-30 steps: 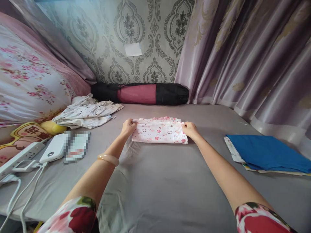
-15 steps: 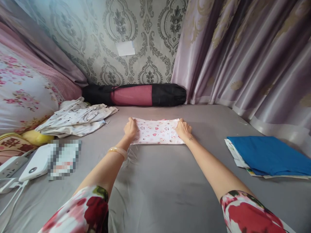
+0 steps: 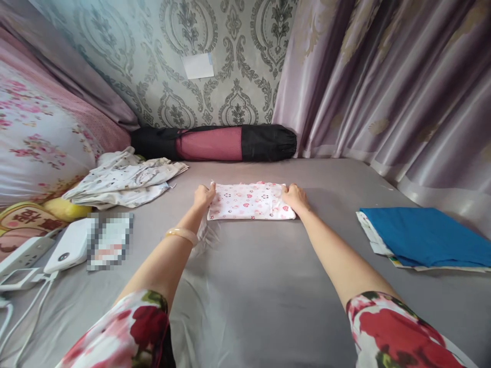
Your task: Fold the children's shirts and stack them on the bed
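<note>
A white cloth (image 3: 251,203) with a small pink and red print is folded into a flat rectangle on the grey bed sheet (image 3: 264,286). Its left end is pinched by my left hand (image 3: 204,196), thumb toward the far corner. At the opposite end, my right hand (image 3: 296,197) grips the far right corner. Between my hands the cloth is drawn fairly straight. Pink edges of fabric show along its far side. The fingertips under the cloth are hidden.
To the right lies a folded blue cloth (image 3: 425,237) on lighter fabric. Crumpled pale cloth (image 3: 126,179), a white power bank (image 3: 71,244) and a power strip (image 3: 26,254) with cables are at left. A black-and-red rolled bag (image 3: 209,143) lies along the wall.
The view has tilted slightly downward. My hands still hold the cloth's ends; its near edge now looks softer and the pink along the far side shows more.
</note>
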Demonstrator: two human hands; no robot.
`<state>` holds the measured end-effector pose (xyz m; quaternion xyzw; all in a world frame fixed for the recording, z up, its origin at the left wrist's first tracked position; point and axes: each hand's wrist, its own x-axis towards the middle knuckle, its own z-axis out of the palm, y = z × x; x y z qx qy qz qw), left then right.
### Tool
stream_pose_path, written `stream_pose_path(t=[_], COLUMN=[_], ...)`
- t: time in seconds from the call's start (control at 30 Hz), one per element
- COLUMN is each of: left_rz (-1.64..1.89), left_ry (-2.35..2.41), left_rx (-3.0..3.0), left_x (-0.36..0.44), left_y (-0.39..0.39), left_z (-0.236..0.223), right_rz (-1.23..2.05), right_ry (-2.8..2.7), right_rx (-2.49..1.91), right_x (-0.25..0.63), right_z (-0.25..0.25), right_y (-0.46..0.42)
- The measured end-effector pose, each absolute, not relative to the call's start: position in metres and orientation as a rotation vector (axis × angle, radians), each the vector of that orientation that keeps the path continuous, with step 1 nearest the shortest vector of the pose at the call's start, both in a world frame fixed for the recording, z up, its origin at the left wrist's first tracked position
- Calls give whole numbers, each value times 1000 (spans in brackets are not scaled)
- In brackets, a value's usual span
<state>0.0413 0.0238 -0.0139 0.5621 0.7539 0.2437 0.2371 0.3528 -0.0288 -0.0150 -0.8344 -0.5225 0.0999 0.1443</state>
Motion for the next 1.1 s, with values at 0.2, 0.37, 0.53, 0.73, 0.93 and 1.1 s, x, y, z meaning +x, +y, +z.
stream_pose_path(t=[0.2, 0.37, 0.53, 0.73, 0.93, 1.1], left_rz=[651, 538, 549, 547, 463, 501], left_ry=[1786, 1712, 1803, 1828, 1845, 2123], left_rx=[1441, 1587, 1738, 1774, 1754, 1913], left_x=[4, -5, 1, 3, 0, 17], left_y=[-18, -51, -61, -61, -59, -58], left_z=[-7, -12, -16, -19, -17, -7], right_rz=[441, 525, 441, 378, 496, 280], right_ry=[-1521, -1574, -1606, -1644, -1662, -1599], right_rx=[-2288, -2265, -2368, -2405, -2420, -2418], right_x=[372, 367, 351, 339, 351, 346], right_z=[-24, -17, -5, -3, 0, 12], right_y=[-59, -98, -118, -124, -114, -101])
